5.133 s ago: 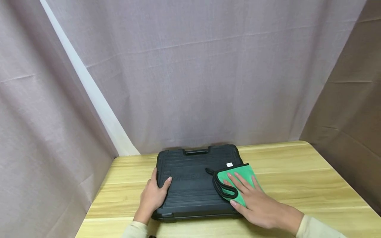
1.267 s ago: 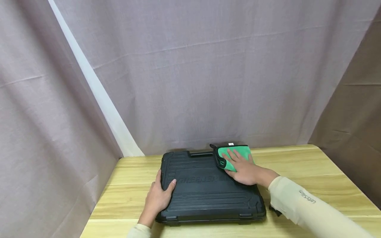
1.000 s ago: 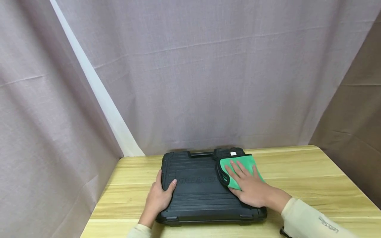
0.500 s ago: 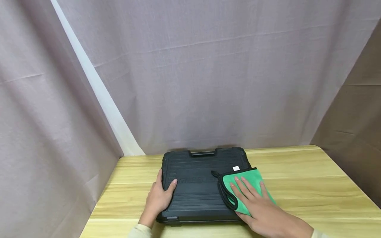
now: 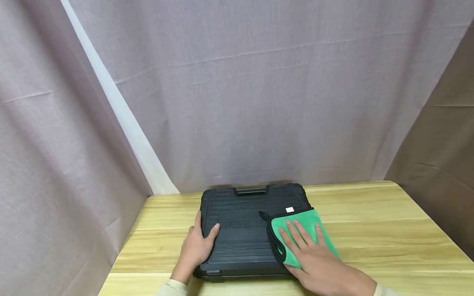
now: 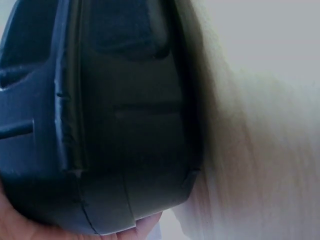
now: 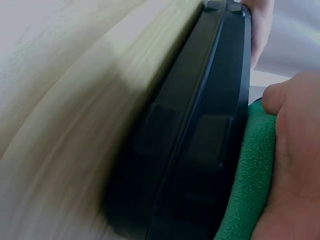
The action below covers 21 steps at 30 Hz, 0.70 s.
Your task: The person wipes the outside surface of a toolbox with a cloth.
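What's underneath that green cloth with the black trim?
Underneath the black-trimmed green plush cloth is the top of a ridged black plastic case. The covered patch of that top cannot be seen, nor whether anything small lies between.

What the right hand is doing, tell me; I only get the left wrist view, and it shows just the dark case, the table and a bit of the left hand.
Observer: The right hand lies with its fingers spread on a green cloth, over the right part of the top of the black case.

Operator: Understood. Now find the carry handle and report where it sits.

Observer: The head view shows the carry handle at the far edge of the case, on the side facing the fabric backdrop.
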Each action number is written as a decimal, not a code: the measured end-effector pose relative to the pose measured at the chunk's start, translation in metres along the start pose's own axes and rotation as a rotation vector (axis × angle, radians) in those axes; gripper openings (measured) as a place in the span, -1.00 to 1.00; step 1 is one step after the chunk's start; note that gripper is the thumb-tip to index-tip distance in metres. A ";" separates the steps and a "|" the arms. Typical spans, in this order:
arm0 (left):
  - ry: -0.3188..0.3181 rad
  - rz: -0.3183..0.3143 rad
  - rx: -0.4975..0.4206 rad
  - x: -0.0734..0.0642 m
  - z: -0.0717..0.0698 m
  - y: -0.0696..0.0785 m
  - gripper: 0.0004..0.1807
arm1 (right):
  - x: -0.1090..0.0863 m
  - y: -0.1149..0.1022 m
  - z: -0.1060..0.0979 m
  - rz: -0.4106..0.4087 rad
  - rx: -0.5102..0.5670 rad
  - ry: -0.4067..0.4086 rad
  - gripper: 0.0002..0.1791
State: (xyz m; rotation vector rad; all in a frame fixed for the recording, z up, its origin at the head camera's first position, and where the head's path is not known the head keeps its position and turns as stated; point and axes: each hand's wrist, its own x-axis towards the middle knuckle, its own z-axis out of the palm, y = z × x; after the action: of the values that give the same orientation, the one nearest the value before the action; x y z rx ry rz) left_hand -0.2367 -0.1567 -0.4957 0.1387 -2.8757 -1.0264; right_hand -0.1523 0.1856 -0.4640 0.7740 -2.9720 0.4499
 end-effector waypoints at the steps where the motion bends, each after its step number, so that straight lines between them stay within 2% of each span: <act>1: 0.000 0.000 0.001 0.000 0.000 0.000 0.00 | 0.002 -0.002 0.000 -0.005 -0.003 -0.007 -0.10; 7: 0.004 0.002 0.000 -0.001 0.000 0.001 -0.01 | 0.018 -0.018 0.004 -0.028 0.054 -0.095 -0.11; 12: -0.009 0.013 -0.006 -0.001 0.001 0.002 0.00 | 0.030 -0.029 0.005 -0.057 0.057 -0.145 -0.11; 16: -0.016 0.018 -0.004 -0.001 0.000 0.002 0.00 | 0.034 -0.033 0.006 -0.051 0.038 -0.150 -0.11; 21: -0.017 0.024 0.017 -0.002 -0.002 0.000 0.00 | 0.036 -0.036 0.009 -0.061 0.001 -0.118 -0.10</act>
State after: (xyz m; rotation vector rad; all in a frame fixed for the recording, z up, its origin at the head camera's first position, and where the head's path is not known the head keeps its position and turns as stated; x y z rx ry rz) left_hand -0.2348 -0.1581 -0.4944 0.0967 -2.8949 -1.0037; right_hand -0.1659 0.1363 -0.4596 0.9193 -3.0452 0.4172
